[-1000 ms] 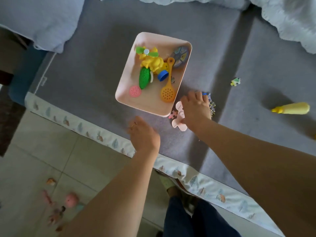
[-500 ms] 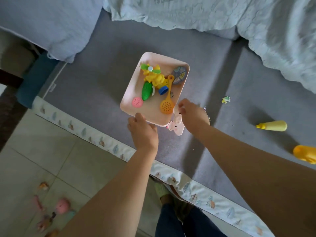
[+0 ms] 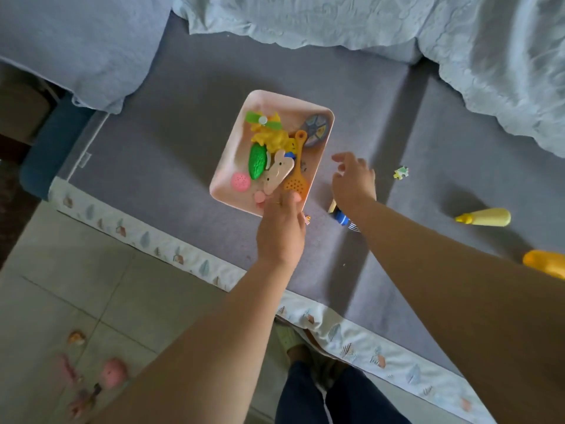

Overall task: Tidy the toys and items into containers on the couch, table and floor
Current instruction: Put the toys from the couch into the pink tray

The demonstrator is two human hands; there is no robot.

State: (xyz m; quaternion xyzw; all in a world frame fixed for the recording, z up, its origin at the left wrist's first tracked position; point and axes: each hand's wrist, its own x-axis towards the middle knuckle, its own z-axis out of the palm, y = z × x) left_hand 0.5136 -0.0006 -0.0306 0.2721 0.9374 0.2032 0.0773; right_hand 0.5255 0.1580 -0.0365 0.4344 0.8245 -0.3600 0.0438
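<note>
Grey couch (image 3: pixel 189 123), pink tray (image 3: pixel 232 154) rim at left hand (image 3: pixel 279 231) fingers (image 3: pixel 287 200)

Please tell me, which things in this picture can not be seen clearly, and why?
Head view only:
- Blue toy: mostly hidden under the right forearm.
- Orange toy: cut off by the right edge.
- Floor toys: blurred, kinds unclear.
- Puzzle piece: too small to read.
- Left hand: fingertips cover the tray's near rim; whether they grip it cannot be told.
</note>
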